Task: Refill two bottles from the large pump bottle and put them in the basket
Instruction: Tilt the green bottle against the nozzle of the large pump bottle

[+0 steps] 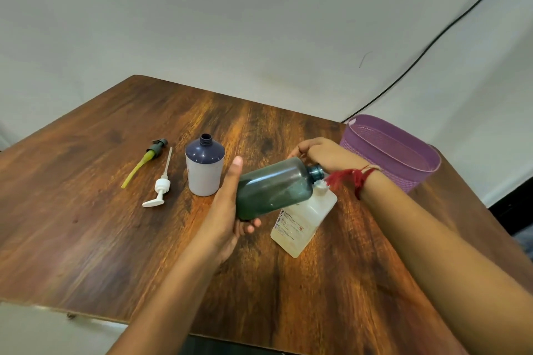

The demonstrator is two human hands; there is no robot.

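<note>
Head view: refilling in progress at centre frame. The left hand holds the green bottle tipped almost level above the desk, thumb raised along its base and fingers clamped under its lower end; its open neck meets the white spout of the large pump bottle, which stands beneath it. The right hand reaches over the pump, fingers bent down behind the green bottle; whether they clamp the pump head cannot be told. The green bottle appears a thin, smooth, light plastic, probably gaining weight and slipperiness as it fills, so a grip round the mid-body should serve best. A second open bottle stands left of centre; the purple basket stands at right.
</note>
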